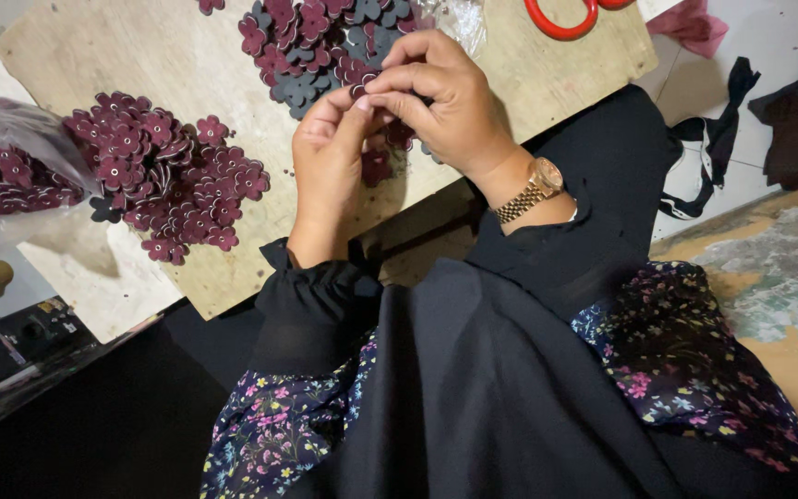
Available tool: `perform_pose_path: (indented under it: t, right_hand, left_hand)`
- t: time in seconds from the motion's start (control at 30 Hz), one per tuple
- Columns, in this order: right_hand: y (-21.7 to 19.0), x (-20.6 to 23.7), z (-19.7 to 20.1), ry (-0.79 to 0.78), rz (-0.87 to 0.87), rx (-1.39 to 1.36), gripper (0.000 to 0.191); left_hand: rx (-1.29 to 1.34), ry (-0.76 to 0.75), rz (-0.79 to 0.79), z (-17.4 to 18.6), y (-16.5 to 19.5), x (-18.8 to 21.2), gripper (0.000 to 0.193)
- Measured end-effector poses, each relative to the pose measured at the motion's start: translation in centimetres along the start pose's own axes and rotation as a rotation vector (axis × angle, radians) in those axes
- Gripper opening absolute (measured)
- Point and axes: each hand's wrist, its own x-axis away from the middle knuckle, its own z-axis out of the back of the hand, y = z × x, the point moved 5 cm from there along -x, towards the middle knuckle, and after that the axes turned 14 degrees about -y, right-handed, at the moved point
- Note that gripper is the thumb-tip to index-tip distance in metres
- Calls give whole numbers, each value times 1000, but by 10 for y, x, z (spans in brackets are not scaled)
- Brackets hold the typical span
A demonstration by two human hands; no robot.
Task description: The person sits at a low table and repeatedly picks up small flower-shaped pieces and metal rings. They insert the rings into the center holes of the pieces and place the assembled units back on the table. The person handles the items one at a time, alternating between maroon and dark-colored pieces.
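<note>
My left hand (330, 171) and my right hand (441, 102) meet above a wooden board (122, 51), fingertips pinched together on a small dark maroon flower-shaped piece (362, 91) that is mostly hidden by the fingers. A gold wristwatch (530, 191) sits on my right wrist. A heap of maroon flower pieces (168, 176) lies on the board to the left of my hands. Another heap of maroon and dark grey flower pieces (320, 42) lies just beyond my hands. One maroon piece (376, 168) rests on the board under my hands.
A clear plastic bag with more maroon pieces (6, 171) lies at the left edge. Red scissor handles (565, 18) rest at the board's far end. Black cloth scraps (722, 129) and a pink scrap (695, 23) lie on the floor at right.
</note>
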Motion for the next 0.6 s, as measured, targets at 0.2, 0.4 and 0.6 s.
perform_pose_path:
  t: [0.2, 0.4, 0.6]
  right_hand:
    - [6, 2, 4, 17, -34, -57, 11]
    - [2, -1, 6, 14, -37, 24, 13]
    - [-4, 4, 5, -25, -22, 50, 12]
  left_hand:
    - [-4, 3, 36, -3, 5, 2, 18]
    - [-85, -23, 60, 1, 4, 0, 18]
    - [-192, -28, 0, -1, 3, 5, 20]
